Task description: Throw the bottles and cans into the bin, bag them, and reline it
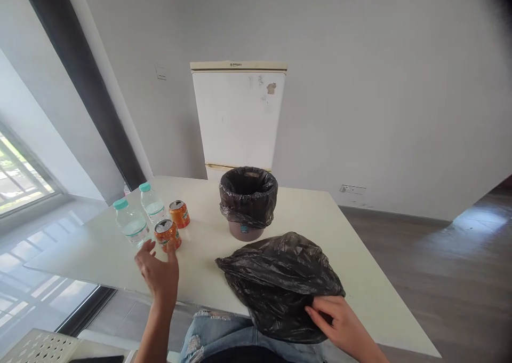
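My left hand (160, 269) is just in front of the nearer orange soda can (168, 236), its fingers apart. Thumb and fingertips overlap the can's lower part in view; whether they touch it I cannot tell. A second orange can (180, 214) stands behind. To their left are two clear plastic bottles with teal caps, a nearer bottle (133, 225) and a farther bottle (153, 204). My right hand (336, 320) pinches the open edge of a black garbage bag (280, 277), which lies partly on the table and hangs over its front edge.
A small trash bin (245, 231) lined with a black bag stands on the white table (320, 213), behind the loose bag. A white fridge (240, 117) is beyond the table. A perforated light-coloured seat (44, 347) with a dark flat object lies at lower left.
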Available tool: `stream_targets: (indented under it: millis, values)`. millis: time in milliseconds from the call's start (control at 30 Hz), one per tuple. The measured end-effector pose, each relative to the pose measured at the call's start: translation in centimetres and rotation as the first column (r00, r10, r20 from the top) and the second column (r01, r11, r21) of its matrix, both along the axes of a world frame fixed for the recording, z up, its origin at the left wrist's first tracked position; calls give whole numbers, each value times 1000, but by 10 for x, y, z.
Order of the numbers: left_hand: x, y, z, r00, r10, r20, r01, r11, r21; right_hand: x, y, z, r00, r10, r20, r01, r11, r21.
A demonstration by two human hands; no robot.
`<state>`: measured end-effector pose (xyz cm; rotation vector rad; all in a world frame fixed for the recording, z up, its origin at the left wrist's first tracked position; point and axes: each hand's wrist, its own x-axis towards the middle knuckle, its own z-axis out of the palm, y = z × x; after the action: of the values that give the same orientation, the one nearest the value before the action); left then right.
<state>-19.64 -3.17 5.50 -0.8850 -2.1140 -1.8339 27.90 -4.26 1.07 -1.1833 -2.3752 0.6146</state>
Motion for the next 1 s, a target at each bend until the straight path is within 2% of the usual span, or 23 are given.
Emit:
stream_targets:
  millis: [67, 133, 167, 233, 300, 333, 400, 467, 500, 533, 567, 600, 633, 667, 700, 733, 800, 867, 933, 1000]
  values:
    - [30, -8, 11, 994, -105, -29, 106, 994, 40, -1, 1, 0, 999, -35, -15, 35, 999, 20]
    - [65, -17, 16, 944, -323, -68, 321, 946, -32, -6, 2, 3, 997, -75, 6, 75, 997, 16]
    - [84, -23, 16, 889, -453, -69, 445, 889, -104, -10, 2, 6, 996, -85, 27, 85, 996, 3]
    - [117, -35, 8, 738, -674, 41, 658, 704, -269, -22, 1, 17, 995, -79, 57, 81, 996, -30]
    - [143, -45, -7, 608, -780, 144, 768, 534, -354, -37, -6, 32, 998, -40, 44, 43, 997, -61]
    - [152, -47, -15, 566, -808, 165, 793, 478, -376, -45, -11, 40, 1000, -6, 23, 8, 997, -75]
    - [163, -48, -31, 521, -841, 143, 802, 425, -421, -54, -22, 53, 993, 112, -26, -115, 988, -101]
    - [165, -44, -44, 512, -855, 84, 771, 414, -484, -51, -32, 60, 958, 249, -142, -262, 962, -79]
    - [164, -41, -49, 511, -858, 54, 750, 415, -515, -44, -33, 60, 930, 283, -236, -299, 953, -36]
    - [163, -38, -54, 512, -858, 28, 731, 419, -540, -35, -32, 59, 897, 270, -350, -279, 960, 26]
    - [162, -35, -57, 513, -859, 5, 716, 424, -555, -24, -27, 55, 858, 203, -471, -188, 979, 79]
    - [161, -33, -59, 512, -859, -16, 705, 431, -563, -12, -19, 51, 806, 77, -587, -21, 995, 103]
    - [161, -32, -61, 508, -860, -37, 698, 437, -567, -1, -7, 47, 732, -86, -676, 197, 976, 89]
    - [161, -31, -61, 504, -862, -58, 692, 443, -569, 9, 8, 43, 655, -262, -709, 400, 916, 31]
    - [162, -31, -62, 501, -862, -77, 686, 450, -572, 17, 24, 39, 631, -409, -659, 505, 862, -52]
    - [163, -31, -62, 499, -862, -93, 679, 455, -576, 22, 40, 35, 637, -494, -592, 548, 830, -103]
    - [165, -31, -60, 498, -861, -109, 665, 459, -589, 24, 69, 29, 722, -545, -426, 519, 834, -188]
    - [166, -32, -59, 494, -863, -103, 660, 450, -602, 19, 87, 24, 779, -527, -340, 469, 850, -242]
    - [165, -32, -58, 489, -868, -83, 667, 433, -606, 14, 94, 21, 797, -498, -342, 405, 860, -310]
    - [164, -32, -59, 494, -867, -58, 685, 430, -588, 12, 93, 22, 770, -504, -392, 353, 847, -398]
